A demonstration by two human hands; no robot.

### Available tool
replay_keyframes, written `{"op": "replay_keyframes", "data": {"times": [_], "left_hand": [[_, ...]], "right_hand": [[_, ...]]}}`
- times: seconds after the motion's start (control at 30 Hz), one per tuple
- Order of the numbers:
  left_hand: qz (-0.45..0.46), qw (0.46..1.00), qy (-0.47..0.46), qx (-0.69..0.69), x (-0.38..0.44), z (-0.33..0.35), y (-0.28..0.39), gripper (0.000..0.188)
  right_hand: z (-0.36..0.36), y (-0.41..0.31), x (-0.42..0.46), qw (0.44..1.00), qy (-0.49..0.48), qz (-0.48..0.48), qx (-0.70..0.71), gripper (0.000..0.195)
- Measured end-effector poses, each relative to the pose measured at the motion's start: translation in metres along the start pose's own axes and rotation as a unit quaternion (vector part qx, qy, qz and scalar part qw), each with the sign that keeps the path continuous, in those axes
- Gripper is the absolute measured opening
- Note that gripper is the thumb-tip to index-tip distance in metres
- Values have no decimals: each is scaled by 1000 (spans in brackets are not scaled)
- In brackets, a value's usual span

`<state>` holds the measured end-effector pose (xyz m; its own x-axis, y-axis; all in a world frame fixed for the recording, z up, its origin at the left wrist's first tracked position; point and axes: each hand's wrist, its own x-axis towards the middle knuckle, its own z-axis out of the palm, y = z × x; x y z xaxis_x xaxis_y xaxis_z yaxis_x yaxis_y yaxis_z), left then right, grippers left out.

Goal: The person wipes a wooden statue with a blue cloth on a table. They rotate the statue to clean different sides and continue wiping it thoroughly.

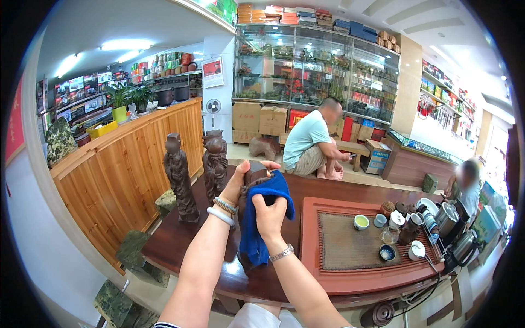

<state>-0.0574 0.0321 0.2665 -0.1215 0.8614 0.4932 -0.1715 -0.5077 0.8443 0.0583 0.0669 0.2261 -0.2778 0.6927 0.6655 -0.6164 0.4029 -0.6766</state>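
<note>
A dark carved wooden figurine point(246, 205) stands before me on the polished wooden table point(180, 250). My left hand point(242, 176) grips it near the top, thumb on one side and fingers around the far side. A blue cloth point(254, 233) drapes over the figurine's right side and hides much of its carving. My right hand point(270, 215) holds this cloth against the figurine, its fingers tucked under a fold. Two similar carvings, a robed figure point(180, 180) and a second figure point(215, 164), stand upright on the table's left part.
On the right lies a reddish tea tray point(311, 246) bearing a cup of pale tea point(361, 222), other cups and pots. An electric kettle point(461, 248) stands beyond it. Stone stools point(137, 250) flank the table's left end. A seated person point(307, 139) and another person point(467, 188) are nearby.
</note>
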Motion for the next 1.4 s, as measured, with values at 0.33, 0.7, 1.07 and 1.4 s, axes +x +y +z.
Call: {"op": "replay_keyframes", "data": {"times": [0.33,0.7,1.07,1.4], "left_hand": [[1,999,25,-29,-3,15,5,92],[8,994,9,-106,-3,17,5,88],[18,999,39,-27,-2,14,0,83],[36,996,72,35,-2,9,-1,75]], "right_hand": [[15,-25,18,996,5,84,-22,28],[2,-20,39,977,33,170,122,11],[-11,-8,31,985,-60,126,99,25],[-12,-21,16,989,-122,53,58,53]]}}
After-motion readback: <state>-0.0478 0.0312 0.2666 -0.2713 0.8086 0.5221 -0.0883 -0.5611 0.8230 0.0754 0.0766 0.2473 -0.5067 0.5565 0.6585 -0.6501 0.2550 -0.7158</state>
